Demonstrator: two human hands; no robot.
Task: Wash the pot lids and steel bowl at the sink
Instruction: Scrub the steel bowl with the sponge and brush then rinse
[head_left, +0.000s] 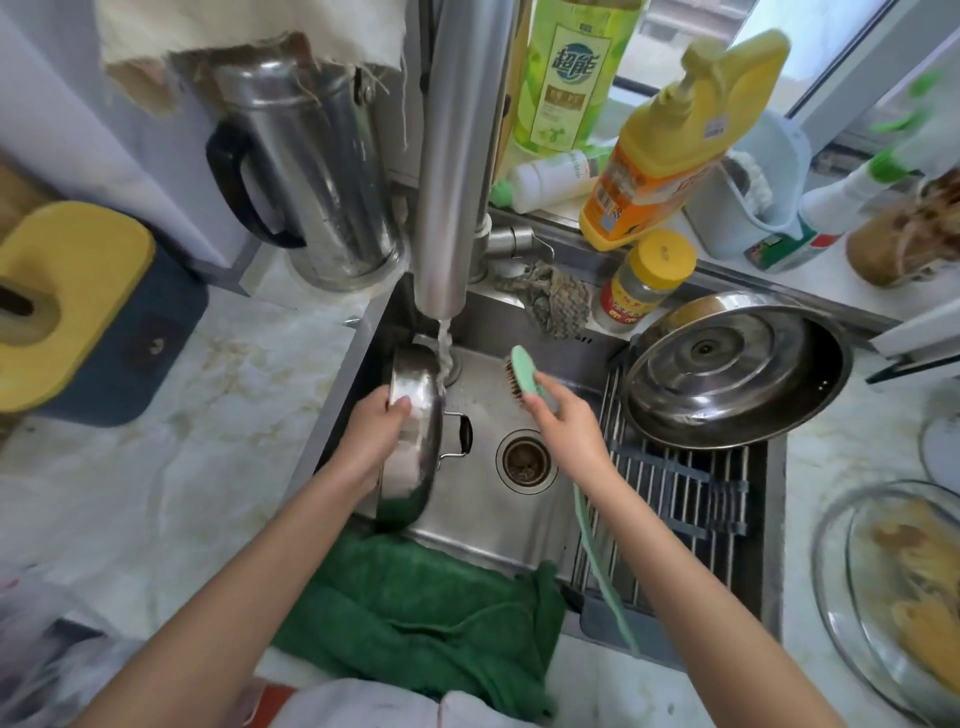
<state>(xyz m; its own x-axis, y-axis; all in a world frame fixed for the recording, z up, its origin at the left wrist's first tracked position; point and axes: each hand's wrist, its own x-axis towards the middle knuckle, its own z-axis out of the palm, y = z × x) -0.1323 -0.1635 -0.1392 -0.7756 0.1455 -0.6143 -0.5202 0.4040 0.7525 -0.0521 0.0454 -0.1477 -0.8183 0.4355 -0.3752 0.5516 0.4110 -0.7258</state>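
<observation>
**Desk:** Now, what do the hands hold?

**Photographer:** Left hand clamped on the rim of a steel pot lid, thumb on its shiny face; right hand closed round a green-backed scrubbing brush, bristles turned left toward the lid but apart from it; the brush's long pale-green handle trails back under the wrist.

**Desk:** And where is the lid?

**Photographer:** On edge over the left of the steel sink, its wire handle pointing right, above the drain; water from the faucet strikes its upper edge.

**Desk:** Around them?

**Photographer:** Right of the basin, a larger steel lid lies underside up on a drying rack; a green towel drapes the sink's front edge; a steel kettle stands on the counter at rear left; a yellow detergent bottle stands behind the sink; a glass lid rests on the counter at far right.
</observation>
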